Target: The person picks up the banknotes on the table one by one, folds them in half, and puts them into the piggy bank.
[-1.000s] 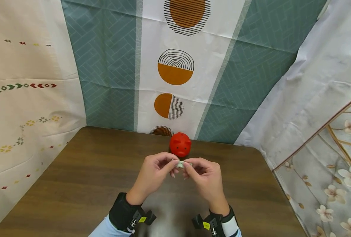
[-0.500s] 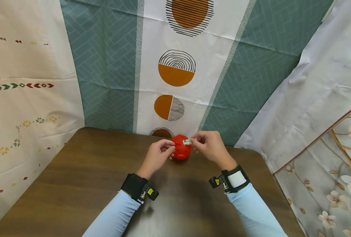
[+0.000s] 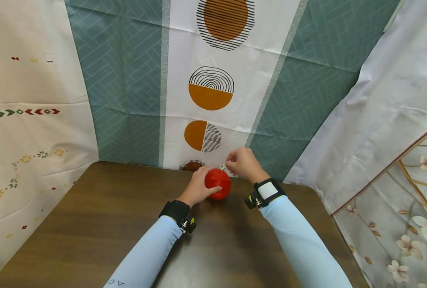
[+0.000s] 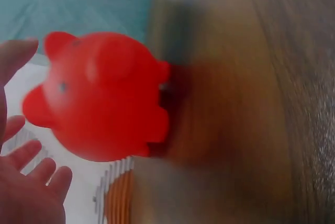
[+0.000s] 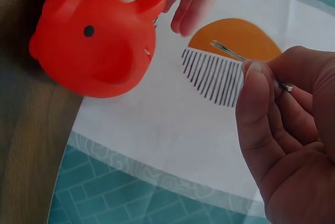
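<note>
A red piggy bank point(image 3: 218, 188) stands on the table, near its back edge. My left hand point(image 3: 199, 186) is at its left side, thumb in front and fingers behind. Seen from the left wrist, that hand's thumb and fingers point(image 4: 31, 153) stand spread beside the pig's ears. My right hand point(image 3: 243, 163) is raised just behind and to the right of the pig. Between thumb and forefinger it pinches a small folded banknote point(image 5: 227, 49), seen nearly edge-on in the right wrist view. The note's free end points towards the pig's top.
The brown wooden table point(image 3: 127, 224) ends just behind the pig. A patterned cloth point(image 3: 134, 96) hangs beyond that edge. Light cloths hang at the left and the right side.
Both hands have gone forward from in front of the piggy bank. The right hand took the folded banknote alone and carried it behind the pig; the left hand came around the pig's left side.
</note>
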`<state>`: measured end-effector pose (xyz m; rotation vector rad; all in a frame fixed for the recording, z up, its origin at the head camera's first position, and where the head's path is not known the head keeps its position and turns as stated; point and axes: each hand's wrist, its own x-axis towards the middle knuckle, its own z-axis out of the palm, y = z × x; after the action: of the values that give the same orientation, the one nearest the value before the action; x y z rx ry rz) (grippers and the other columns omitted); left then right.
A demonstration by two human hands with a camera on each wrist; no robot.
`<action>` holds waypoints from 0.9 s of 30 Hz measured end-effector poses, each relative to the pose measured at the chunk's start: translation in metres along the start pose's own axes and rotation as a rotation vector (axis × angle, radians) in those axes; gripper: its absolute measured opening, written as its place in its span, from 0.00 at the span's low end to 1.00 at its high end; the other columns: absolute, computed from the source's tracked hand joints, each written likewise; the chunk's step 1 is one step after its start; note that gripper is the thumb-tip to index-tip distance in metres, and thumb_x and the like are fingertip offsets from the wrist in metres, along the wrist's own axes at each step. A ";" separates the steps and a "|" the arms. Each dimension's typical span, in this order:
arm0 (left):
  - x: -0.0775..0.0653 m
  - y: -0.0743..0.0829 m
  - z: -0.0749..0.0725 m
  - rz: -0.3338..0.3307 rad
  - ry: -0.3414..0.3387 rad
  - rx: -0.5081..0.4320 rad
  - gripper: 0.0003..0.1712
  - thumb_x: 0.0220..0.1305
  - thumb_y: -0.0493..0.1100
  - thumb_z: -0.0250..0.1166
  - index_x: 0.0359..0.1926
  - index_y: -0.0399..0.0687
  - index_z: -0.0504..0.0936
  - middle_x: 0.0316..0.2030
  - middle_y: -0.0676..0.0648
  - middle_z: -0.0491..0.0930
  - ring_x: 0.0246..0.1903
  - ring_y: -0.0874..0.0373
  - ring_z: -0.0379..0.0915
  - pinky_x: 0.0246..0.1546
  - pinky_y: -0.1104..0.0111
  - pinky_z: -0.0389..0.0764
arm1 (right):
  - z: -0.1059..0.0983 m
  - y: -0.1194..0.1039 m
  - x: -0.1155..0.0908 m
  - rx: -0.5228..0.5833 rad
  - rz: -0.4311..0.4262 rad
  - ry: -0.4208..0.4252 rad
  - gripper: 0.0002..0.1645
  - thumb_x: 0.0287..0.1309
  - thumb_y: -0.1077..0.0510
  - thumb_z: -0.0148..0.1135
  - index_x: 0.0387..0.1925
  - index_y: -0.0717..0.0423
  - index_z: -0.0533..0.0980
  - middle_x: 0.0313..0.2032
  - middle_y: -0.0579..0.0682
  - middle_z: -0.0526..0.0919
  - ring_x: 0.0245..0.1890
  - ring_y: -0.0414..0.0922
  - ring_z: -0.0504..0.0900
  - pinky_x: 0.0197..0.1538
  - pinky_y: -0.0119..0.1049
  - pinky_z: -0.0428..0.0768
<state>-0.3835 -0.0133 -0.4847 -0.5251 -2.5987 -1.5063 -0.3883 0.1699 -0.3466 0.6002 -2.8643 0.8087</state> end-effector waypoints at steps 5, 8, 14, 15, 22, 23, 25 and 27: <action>0.005 -0.009 0.006 -0.031 -0.036 0.027 0.48 0.56 0.54 0.78 0.74 0.52 0.66 0.76 0.45 0.62 0.72 0.41 0.57 0.61 0.44 0.79 | 0.006 -0.002 0.009 0.015 0.029 -0.032 0.13 0.62 0.65 0.57 0.27 0.61 0.85 0.19 0.50 0.83 0.17 0.41 0.81 0.28 0.33 0.85; 0.006 -0.013 0.007 -0.041 -0.037 0.033 0.48 0.56 0.53 0.78 0.74 0.51 0.66 0.75 0.43 0.63 0.71 0.40 0.59 0.61 0.44 0.79 | 0.011 -0.001 0.012 0.023 0.045 -0.039 0.12 0.61 0.65 0.57 0.26 0.61 0.85 0.20 0.51 0.84 0.17 0.41 0.81 0.27 0.33 0.85; 0.007 -0.018 0.008 -0.063 -0.030 0.023 0.47 0.56 0.51 0.79 0.73 0.51 0.68 0.72 0.43 0.67 0.69 0.40 0.64 0.63 0.44 0.78 | 0.020 0.004 0.017 0.021 0.085 -0.056 0.12 0.61 0.66 0.57 0.26 0.61 0.84 0.20 0.52 0.85 0.17 0.40 0.82 0.26 0.33 0.85; 0.007 -0.018 0.008 -0.064 -0.028 0.021 0.46 0.56 0.51 0.79 0.73 0.51 0.68 0.72 0.43 0.68 0.69 0.40 0.65 0.63 0.44 0.78 | 0.021 0.004 0.018 0.015 0.089 -0.055 0.12 0.61 0.66 0.57 0.26 0.61 0.84 0.20 0.51 0.85 0.16 0.40 0.82 0.26 0.33 0.84; 0.006 -0.015 0.007 -0.047 -0.019 0.051 0.45 0.57 0.50 0.79 0.72 0.47 0.69 0.70 0.42 0.71 0.67 0.42 0.69 0.65 0.46 0.76 | 0.028 0.008 0.019 -0.055 0.100 -0.065 0.12 0.59 0.65 0.59 0.23 0.59 0.84 0.18 0.49 0.85 0.16 0.39 0.82 0.24 0.31 0.81; 0.006 -0.014 0.007 -0.045 -0.022 0.056 0.45 0.57 0.50 0.79 0.71 0.46 0.70 0.69 0.42 0.71 0.66 0.41 0.70 0.65 0.46 0.76 | 0.029 0.009 0.019 -0.065 0.105 -0.063 0.12 0.59 0.65 0.59 0.23 0.59 0.84 0.18 0.49 0.85 0.16 0.39 0.82 0.24 0.31 0.81; 0.005 -0.012 0.006 -0.044 -0.028 0.063 0.44 0.57 0.49 0.79 0.71 0.45 0.70 0.69 0.41 0.72 0.66 0.41 0.70 0.66 0.46 0.76 | 0.030 0.011 0.018 -0.069 0.119 -0.058 0.12 0.60 0.65 0.60 0.23 0.59 0.84 0.18 0.50 0.85 0.16 0.40 0.82 0.24 0.31 0.82; 0.005 -0.010 0.005 -0.051 -0.040 0.074 0.44 0.57 0.49 0.78 0.71 0.44 0.69 0.69 0.41 0.72 0.66 0.42 0.71 0.66 0.47 0.76 | 0.031 0.012 0.017 -0.058 0.136 -0.053 0.12 0.60 0.66 0.60 0.22 0.60 0.84 0.18 0.51 0.84 0.17 0.41 0.83 0.24 0.32 0.82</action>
<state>-0.3909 -0.0123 -0.4943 -0.4906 -2.7057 -1.4216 -0.4086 0.1574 -0.3755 0.4303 -2.9926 0.7353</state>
